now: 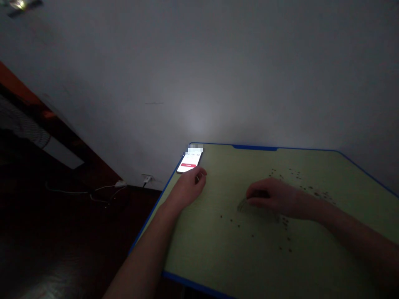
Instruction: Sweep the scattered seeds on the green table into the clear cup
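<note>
My right hand (276,196) is over the middle of the pale table, its fingers pinched together. A faint, thin curved thing (241,204) sticks out from its fingertips, too dim and blurred to name. Small dark bits (285,222) lie scattered on the tabletop around this hand, several more of them beyond the wrist. My left hand (190,186) rests near the table's left edge with curled fingers; whether anything is inside them is hidden. Just beyond it lies a phone (189,160) with its screen lit, showing a timer and a red button.
The table (212,257) has a blue rim and stands close to a grey wall (264,74). On the left, a plug sits in a wall socket (147,178), and white cables (102,189) run near the dark floor. A white fan-like grille (23,120) stands farther left. The room is dim.
</note>
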The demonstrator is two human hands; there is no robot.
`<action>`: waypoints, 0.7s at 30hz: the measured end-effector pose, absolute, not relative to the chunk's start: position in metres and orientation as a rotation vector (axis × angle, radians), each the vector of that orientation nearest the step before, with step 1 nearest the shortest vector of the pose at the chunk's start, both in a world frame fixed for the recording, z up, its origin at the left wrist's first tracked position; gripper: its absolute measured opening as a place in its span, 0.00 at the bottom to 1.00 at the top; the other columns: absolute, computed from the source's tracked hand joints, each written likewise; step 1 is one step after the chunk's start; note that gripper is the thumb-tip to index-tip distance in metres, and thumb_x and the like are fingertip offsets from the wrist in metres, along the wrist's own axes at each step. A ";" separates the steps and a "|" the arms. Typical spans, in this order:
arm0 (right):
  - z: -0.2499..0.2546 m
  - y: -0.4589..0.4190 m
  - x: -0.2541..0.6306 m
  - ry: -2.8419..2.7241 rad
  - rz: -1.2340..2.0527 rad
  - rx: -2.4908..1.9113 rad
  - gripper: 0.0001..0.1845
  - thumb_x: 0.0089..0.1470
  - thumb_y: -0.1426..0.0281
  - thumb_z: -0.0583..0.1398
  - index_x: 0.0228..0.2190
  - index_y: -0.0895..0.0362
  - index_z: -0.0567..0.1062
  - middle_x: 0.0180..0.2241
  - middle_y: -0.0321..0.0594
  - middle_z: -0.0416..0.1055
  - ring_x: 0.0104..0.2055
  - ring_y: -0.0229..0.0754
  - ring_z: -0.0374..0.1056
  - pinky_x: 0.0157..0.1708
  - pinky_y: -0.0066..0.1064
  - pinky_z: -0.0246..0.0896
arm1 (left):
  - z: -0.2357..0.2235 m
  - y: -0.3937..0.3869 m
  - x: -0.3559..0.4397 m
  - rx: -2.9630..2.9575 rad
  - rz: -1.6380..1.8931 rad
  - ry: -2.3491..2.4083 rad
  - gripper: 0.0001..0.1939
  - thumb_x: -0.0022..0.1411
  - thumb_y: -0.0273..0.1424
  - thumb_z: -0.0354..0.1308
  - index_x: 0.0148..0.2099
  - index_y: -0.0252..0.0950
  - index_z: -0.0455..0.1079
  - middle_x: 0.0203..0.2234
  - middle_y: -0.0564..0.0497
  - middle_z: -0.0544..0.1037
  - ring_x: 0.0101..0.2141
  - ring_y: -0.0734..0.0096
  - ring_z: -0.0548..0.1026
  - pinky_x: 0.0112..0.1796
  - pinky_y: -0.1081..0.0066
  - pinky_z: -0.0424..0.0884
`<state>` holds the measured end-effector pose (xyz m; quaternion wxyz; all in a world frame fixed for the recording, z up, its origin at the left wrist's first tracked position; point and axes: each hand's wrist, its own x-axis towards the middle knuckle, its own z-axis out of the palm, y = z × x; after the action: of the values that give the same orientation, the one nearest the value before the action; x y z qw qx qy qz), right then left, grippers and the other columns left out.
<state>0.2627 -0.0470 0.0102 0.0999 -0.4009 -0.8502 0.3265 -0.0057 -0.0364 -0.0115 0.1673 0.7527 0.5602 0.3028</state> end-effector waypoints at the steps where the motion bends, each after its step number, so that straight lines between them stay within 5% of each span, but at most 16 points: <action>1: 0.012 -0.048 0.263 -2.511 0.959 -1.181 0.10 0.53 0.66 0.57 0.28 0.58 0.75 0.24 0.36 0.71 0.25 0.36 0.63 0.25 0.26 0.55 | -0.012 -0.036 -0.006 2.144 0.860 1.593 0.09 0.60 0.31 0.48 0.39 0.36 0.68 0.27 0.52 0.73 0.27 0.73 0.69 0.28 0.72 0.62; 21: 0.006 -0.074 0.274 -2.487 1.050 -1.383 0.09 0.53 0.65 0.58 0.28 0.55 0.76 0.25 0.36 0.71 0.26 0.38 0.64 0.24 0.27 0.55 | -0.012 -0.036 -0.004 2.166 0.870 1.583 0.09 0.59 0.30 0.49 0.38 0.36 0.68 0.27 0.52 0.73 0.26 0.73 0.68 0.27 0.72 0.62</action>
<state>0.2739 -0.0740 0.0056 0.0541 -0.4552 -0.8188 0.3456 -0.0040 -0.0356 -0.0124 0.1600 0.7582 0.5539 0.3047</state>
